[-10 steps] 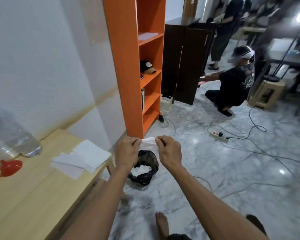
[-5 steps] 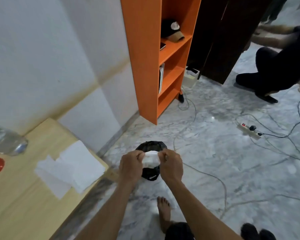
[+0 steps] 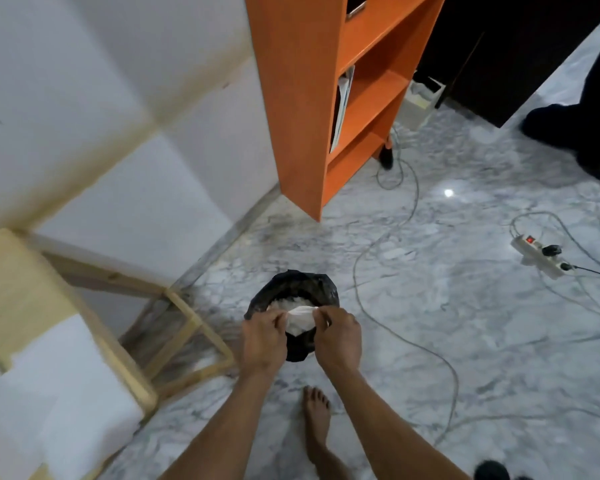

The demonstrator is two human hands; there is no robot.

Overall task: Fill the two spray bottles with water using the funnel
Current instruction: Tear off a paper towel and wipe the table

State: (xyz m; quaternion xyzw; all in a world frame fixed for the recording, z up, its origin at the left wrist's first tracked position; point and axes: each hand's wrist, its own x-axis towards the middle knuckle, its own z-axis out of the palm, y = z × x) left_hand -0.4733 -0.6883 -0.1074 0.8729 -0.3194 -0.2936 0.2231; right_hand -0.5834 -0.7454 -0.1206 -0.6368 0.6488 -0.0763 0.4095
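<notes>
Just below my hands, the black-lined bin waits, so my left hand and right hand pinch the white tissue over it, I judge for dropping.

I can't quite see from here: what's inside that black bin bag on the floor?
The black bin bag holds crumpled white paper. Just above it, the left hand and right hand pinch a white tissue, which hides whatever lies deeper in the bag.
</notes>
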